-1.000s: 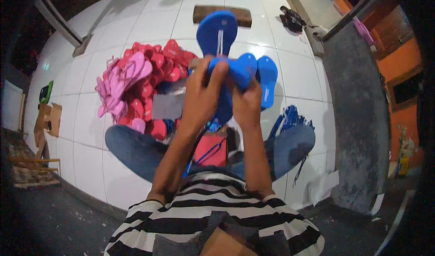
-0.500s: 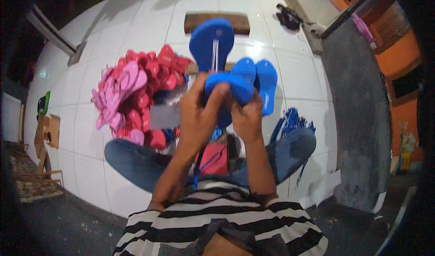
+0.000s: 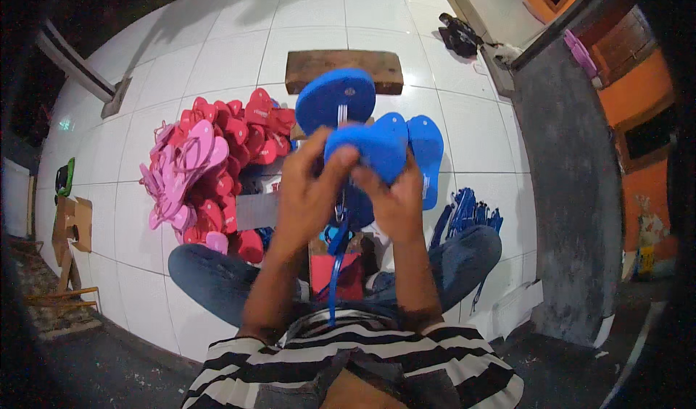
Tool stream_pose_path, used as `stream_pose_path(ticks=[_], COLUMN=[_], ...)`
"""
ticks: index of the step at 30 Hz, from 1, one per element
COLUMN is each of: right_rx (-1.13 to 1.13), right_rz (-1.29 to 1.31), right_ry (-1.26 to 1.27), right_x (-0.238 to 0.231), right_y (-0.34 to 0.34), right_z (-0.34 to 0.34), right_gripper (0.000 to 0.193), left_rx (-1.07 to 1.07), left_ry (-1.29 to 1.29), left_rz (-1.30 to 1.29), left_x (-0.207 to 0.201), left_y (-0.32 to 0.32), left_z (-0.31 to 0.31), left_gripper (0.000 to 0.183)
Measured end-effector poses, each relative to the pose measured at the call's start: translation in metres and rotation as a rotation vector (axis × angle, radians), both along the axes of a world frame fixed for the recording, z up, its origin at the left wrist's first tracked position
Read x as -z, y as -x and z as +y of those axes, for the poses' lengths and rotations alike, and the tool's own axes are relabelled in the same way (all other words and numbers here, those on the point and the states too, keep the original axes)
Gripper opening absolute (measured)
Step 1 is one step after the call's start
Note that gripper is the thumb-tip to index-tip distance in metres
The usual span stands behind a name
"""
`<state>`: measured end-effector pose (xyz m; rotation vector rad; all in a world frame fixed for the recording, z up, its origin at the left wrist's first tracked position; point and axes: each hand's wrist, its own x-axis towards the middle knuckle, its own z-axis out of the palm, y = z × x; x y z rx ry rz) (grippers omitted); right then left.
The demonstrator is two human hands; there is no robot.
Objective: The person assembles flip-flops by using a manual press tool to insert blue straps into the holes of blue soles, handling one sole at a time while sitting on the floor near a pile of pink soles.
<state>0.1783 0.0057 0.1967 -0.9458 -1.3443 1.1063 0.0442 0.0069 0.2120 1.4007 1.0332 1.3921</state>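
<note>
Both my hands grip a bright blue flip-flop sole (image 3: 373, 150), held tilted up in front of me. My left hand (image 3: 308, 188) is closed on its left side, the thumb pressed against it. On the right side my right hand (image 3: 395, 197) is closed too, somewhat blurred. Just beyond and partly behind the held piece is another blue sole (image 3: 335, 99) with white stripes; whether the two touch is hidden. A blue strap (image 3: 334, 282) hangs down below my hands toward my lap. Two more blue soles (image 3: 426, 144) lie just to the right.
A pile of red flip-flops (image 3: 232, 130) and pink flip-flops (image 3: 190, 159) covers the floor at left. A wooden block (image 3: 388, 72) lies beyond the soles. Blue straps (image 3: 475, 212) are bunched beside my right knee. A red item (image 3: 337, 273) sits between my legs.
The held sole now shows more of its broad face, and both hands sit slightly lower. The striped sole looks more foreshortened. The blue strap hangs more plainly in view.
</note>
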Motion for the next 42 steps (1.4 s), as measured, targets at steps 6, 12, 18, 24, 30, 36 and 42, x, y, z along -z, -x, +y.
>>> stream_pose_path(ticks=[6,12,18,24,30,36,42], right_rx=[0.510,0.358,0.035,-0.094,-0.163,-0.150,0.418], right_rz=[-0.248,-0.243,0.177,0.379,0.506,0.505,-0.295], right_ry=[-0.366,-0.247,0.093,0.271,0.482,0.550,-0.202], right_x=[0.006,0.009,0.007,0.008,-0.002,-0.003,0.019], right_y=[0.012,0.023,0.018,0.017,0.014,0.014,0.013], right_z=[-0.002,-0.042,-0.046,-0.046,-0.046,-0.048,-0.056], right_gripper=[0.043,0.016,0.016,0.016,0.015,0.013,0.027], left_rx=[0.084,0.102,0.067,0.071,0.055,0.001,-0.028], left_ry=[-0.038,-0.032,-0.027,-0.031,-0.060,-0.106,-0.161], left_rz=[-0.055,-0.126,-0.063,-0.147,-0.139,-0.029,0.040], left_x=[-0.021,-0.018,-0.014,-0.001,-0.002,0.000,0.009], left_y=[0.002,0.003,0.003,0.001,0.000,0.000,-0.001], left_z=[0.012,0.009,0.007,0.009,0.006,0.000,-0.014], left_gripper=[0.028,0.029,0.032,0.034,0.035,0.031,0.030])
